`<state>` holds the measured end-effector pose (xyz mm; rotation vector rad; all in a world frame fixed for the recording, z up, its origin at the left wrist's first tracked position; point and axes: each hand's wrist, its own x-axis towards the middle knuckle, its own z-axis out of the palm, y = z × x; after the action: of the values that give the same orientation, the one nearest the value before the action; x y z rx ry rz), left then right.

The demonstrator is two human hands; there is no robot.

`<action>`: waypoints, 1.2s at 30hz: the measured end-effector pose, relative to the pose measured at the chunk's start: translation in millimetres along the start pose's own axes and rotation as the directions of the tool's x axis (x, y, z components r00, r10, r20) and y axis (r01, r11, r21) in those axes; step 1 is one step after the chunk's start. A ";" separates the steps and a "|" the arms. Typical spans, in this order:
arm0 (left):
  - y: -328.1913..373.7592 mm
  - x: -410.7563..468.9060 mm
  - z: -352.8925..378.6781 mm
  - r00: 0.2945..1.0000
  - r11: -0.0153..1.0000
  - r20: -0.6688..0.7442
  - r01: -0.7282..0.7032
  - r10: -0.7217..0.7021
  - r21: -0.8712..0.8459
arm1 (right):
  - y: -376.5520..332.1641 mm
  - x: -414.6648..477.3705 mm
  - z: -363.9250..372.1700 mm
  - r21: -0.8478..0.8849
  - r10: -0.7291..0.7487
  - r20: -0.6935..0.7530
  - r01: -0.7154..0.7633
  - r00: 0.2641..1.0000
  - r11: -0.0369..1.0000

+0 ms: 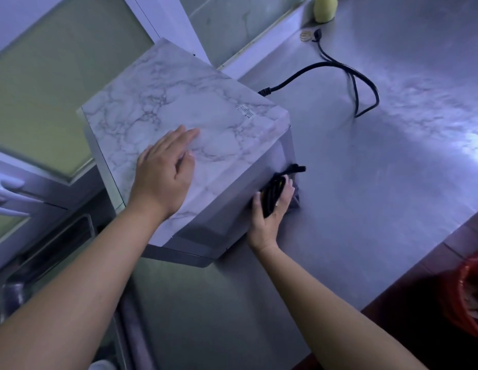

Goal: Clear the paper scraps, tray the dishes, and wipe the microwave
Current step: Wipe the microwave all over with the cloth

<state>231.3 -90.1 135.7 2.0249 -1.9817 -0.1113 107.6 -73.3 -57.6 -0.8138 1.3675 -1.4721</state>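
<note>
The box-shaped microwave wrapped in white marble-patterned film (184,116) is sitting left of centre in the frame, on the brushed steel counter (366,182). The left hand (163,172) is lying flat on its top, fingers straight, steadying it. The right hand (269,209) is pressing against the microwave's right side, fingers curling round a coiled black cable bundle (272,190). A grey scrap is peeking out beneath it; whether that is a cloth, I cannot tell.

To my eye the microwave step is in hand. The next move is probably freeing that hand of the cable for a clean wipe.

A loose black power cord (350,76) is trailing across the upper right, a pale yellow bottle (324,8) is standing at the top edge, and a red bin (470,289) is showing at lower right.
</note>
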 end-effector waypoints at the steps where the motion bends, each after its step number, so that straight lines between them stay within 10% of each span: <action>1: 0.5 -0.2 0.0 1.000 1.000 0.000 0.002 -0.002 -0.005 | 0.2 4.4 -2.5 0.136 0.160 0.009 -0.160 0.987 0.978; 13: -1.4 1.8 2.2 0.999 0.999 -0.050 -0.018 0.020 0.042 | -36.8 -20.1 -24.4 0.301 0.772 0.340 -0.840 0.536 0.451; 19: -5.2 6.6 5.1 0.998 0.998 -0.054 -0.024 0.027 0.063 | -66.1 -36.4 -66.9 0.240 0.748 0.386 -0.842 0.540 0.484; 24: -6.4 6.2 6.2 0.998 0.998 -0.056 -0.023 0.026 0.055 | -106.9 -22.6 -83.1 0.269 0.644 0.090 -0.641 0.760 0.719; 28: -6.4 5.8 6.6 0.998 0.998 -0.052 -0.033 0.035 0.047 | -141.3 -20.5 -60.8 0.213 0.097 -0.094 -0.076 0.991 0.974; 32: -7.0 7.2 6.7 0.998 0.998 -0.055 -0.029 0.032 0.065 | -143.3 -37.7 -17.2 -0.017 -0.343 0.247 0.358 0.906 0.934; 36: -8.0 7.3 8.4 0.997 0.998 -0.062 -0.034 0.038 0.056 | -129.6 -34.0 -1.9 -0.267 -0.243 0.401 0.367 0.883 0.891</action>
<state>237.2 -98.6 126.7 1.9996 -2.0022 0.0144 92.6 -48.7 73.2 -1.5067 1.2588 -1.2496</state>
